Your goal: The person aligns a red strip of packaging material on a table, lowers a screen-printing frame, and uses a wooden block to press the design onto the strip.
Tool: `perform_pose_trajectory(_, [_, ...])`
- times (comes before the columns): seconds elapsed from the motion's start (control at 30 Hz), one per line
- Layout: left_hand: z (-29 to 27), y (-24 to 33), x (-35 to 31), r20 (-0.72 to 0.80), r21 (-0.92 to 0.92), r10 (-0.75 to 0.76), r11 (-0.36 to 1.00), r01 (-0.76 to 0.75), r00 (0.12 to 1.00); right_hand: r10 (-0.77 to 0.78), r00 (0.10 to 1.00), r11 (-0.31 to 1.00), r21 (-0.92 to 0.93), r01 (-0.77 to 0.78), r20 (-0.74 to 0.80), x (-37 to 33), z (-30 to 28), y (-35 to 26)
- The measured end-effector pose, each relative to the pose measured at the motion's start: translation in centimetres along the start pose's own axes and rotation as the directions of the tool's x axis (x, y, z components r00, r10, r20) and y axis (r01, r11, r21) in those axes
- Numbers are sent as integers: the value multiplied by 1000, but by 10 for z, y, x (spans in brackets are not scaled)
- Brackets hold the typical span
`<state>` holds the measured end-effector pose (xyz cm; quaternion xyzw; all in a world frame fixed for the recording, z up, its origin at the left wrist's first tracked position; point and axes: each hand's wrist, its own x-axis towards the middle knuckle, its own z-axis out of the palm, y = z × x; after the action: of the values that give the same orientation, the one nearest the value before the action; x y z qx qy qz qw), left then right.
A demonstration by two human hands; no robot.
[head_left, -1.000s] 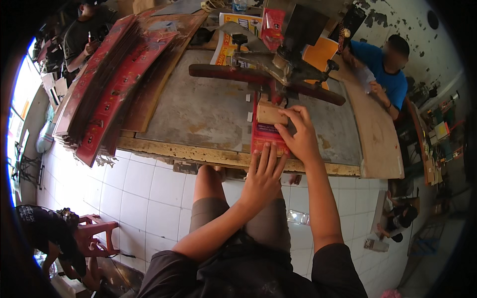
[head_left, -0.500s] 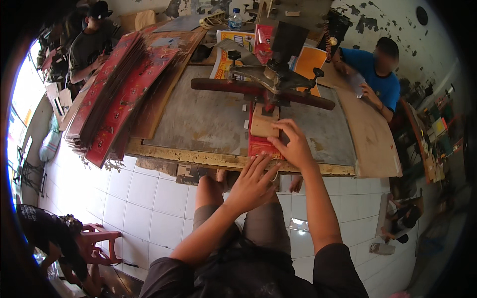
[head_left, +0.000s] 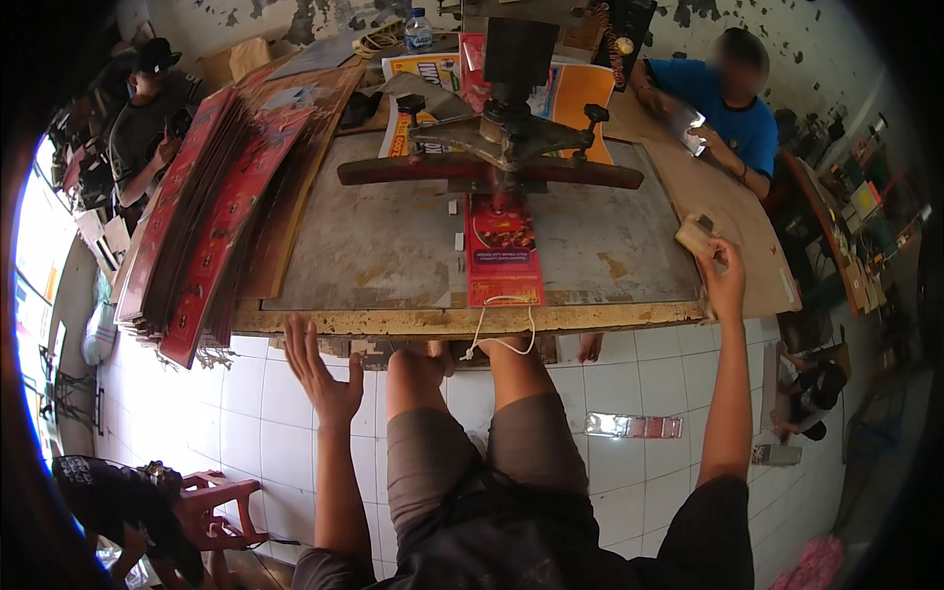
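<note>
My right hand (head_left: 726,280) grips a small tan wooden block (head_left: 696,236) above the brown board at the table's right side. Out to the left, my left hand (head_left: 323,379) is open, fingers spread, by the table's front edge and below the stack of red printed sheets. Between the hands, a red printed strip (head_left: 503,258) with a food picture lies on the grey work surface (head_left: 374,236). A white cord loop (head_left: 532,329) hangs from its near end over the edge. The strip's far end runs under a metal press (head_left: 506,147) with a wide dark crossbar.
A pile of long red printed sheets (head_left: 236,216) leans over the table's left side. Yellow and orange printed sheets (head_left: 580,98) and a water bottle (head_left: 419,31) are behind the press. A person in blue (head_left: 742,108) sits at the right; another person (head_left: 147,118) is at the left.
My right hand has lifted the wooden block off the red strip and carried it right. My left hand has left the strip's near end and swung left, uncovering the cord.
</note>
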<state>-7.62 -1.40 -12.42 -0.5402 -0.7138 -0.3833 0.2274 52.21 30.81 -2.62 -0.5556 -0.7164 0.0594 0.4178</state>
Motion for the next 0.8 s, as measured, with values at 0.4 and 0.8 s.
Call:
perform_pose_trajectory(0.4, [75, -33, -9, -270, 73, 25, 997, -6, 963, 65, 982, 774, -613, -160, -175, 125, 54, 110])
perform_pose_trajectory(0.8, [91, -32, -6, -314, 127, 49, 992, -9, 948, 58, 987, 941, -321, -104, -148, 124, 45, 133])
